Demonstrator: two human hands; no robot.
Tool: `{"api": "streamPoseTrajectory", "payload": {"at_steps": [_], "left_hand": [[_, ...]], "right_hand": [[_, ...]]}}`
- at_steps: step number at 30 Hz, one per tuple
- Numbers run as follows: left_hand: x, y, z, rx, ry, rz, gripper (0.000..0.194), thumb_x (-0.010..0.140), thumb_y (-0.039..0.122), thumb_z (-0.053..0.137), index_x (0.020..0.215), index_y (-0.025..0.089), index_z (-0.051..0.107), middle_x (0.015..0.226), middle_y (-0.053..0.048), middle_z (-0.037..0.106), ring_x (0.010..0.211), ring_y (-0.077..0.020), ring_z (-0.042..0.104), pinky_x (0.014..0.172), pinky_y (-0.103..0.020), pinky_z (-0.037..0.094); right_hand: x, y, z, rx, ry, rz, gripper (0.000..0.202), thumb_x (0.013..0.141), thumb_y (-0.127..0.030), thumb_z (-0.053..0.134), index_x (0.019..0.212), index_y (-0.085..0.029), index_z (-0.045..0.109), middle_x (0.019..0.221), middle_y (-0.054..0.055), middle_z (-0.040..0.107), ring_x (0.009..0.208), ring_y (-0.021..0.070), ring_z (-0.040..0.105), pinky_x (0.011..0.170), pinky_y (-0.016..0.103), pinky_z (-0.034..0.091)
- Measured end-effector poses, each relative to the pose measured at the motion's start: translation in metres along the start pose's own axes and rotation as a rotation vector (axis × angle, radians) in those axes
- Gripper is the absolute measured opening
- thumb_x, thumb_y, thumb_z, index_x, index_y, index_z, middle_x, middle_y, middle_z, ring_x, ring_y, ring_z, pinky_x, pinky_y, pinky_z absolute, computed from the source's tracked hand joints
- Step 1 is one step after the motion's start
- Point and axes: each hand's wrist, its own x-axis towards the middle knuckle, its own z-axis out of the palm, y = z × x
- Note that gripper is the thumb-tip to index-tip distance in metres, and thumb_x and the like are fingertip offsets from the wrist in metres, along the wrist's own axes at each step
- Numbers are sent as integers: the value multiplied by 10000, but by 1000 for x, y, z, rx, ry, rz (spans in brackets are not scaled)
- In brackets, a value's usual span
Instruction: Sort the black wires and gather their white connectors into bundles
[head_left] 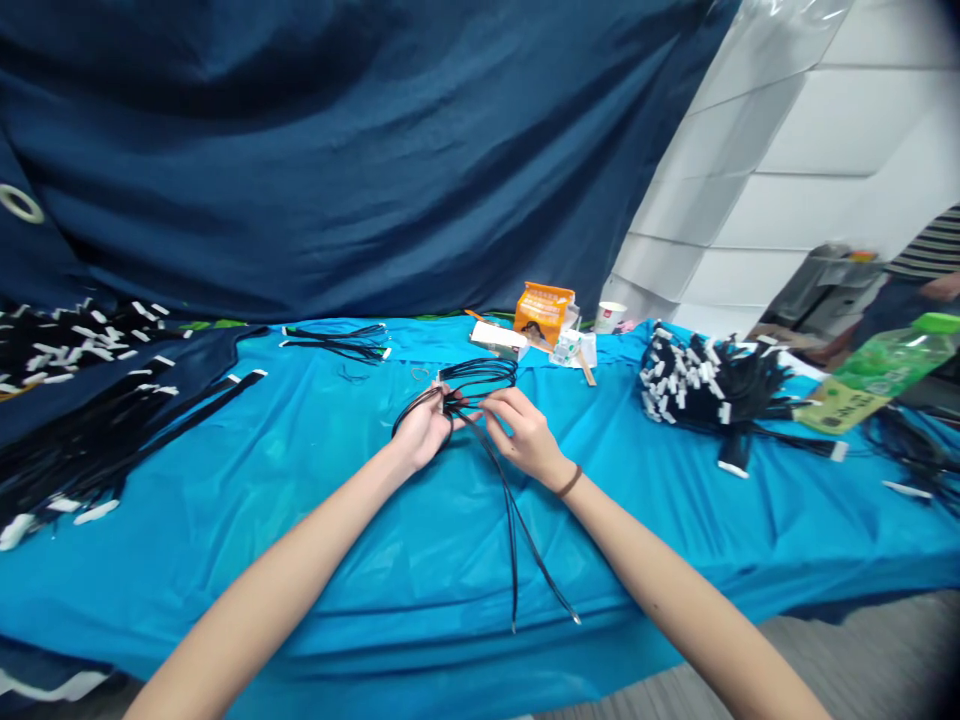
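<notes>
Black cables with a white connector are held up over the blue cloth at the middle of the view. My left hand is closed on them near the white connector, and some strands loop around its fingers. Just to the right, my right hand has its thumb and fingertips pinched at the strands. Two long cable ends hang from between the hands, down and to the right, with small bare-looking tips.
Black cable bundles with white ends lie at the left and right. Farther back are a small cable bundle, an orange packet, a white box and a paper cup. A green bottle and a person are right.
</notes>
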Motion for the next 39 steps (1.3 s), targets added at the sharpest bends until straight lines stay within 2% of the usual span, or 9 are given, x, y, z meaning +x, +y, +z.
{"api": "streamPoseTrajectory", "payload": {"at_steps": [9, 15, 20, 26, 31, 39], "left_hand": [[-7, 5, 9, -50, -65, -68, 284, 857, 116, 330, 682, 133, 553, 739, -51, 580, 750, -148, 579, 811, -391, 471], [-14, 5, 8, 17, -214, -201, 290, 874, 147, 296, 725, 131, 544, 822, -70, 572, 748, -153, 582, 627, -296, 510], [-16, 2, 6, 36, -326, -269, 255, 871, 155, 300, 754, 139, 526, 847, -71, 569, 701, -147, 580, 549, -270, 505], [-18, 1, 5, 35, -333, -300, 231, 860, 154, 339, 758, 135, 545, 838, -77, 563, 674, -141, 571, 499, -242, 479], [-21, 2, 8, 40, -305, -321, 177, 841, 160, 399, 746, 134, 545, 814, -69, 558, 653, -140, 569, 475, -230, 463], [-20, 3, 8, 42, -359, -321, 179, 836, 165, 398, 722, 132, 533, 777, -57, 553, 636, -143, 565, 527, -272, 493]], "right_hand": [[1, 2, 1, -98, 74, -71, 236, 836, -136, 484, 1061, -196, 522, 883, 68, 571, 851, 180, 513, 737, 320, 452], [0, -1, 2, -219, 190, -80, 107, 803, -230, 583, 890, -196, 531, 770, 28, 585, 726, 161, 520, 649, 303, 400], [-3, -4, 2, -310, 279, -125, 133, 769, -263, 634, 787, -202, 518, 713, 7, 601, 675, 147, 513, 635, 292, 370], [-5, -6, 1, -382, 281, -161, 116, 761, -276, 637, 754, -238, 528, 669, -8, 599, 646, 153, 494, 633, 309, 331], [-7, -6, 1, -327, 244, -125, 95, 787, -282, 602, 727, -252, 536, 647, -18, 586, 633, 144, 497, 643, 317, 303], [-4, -12, -1, -384, 328, -216, 114, 747, -262, 649, 780, -244, 542, 663, -16, 609, 640, 144, 509, 665, 317, 336]]}}
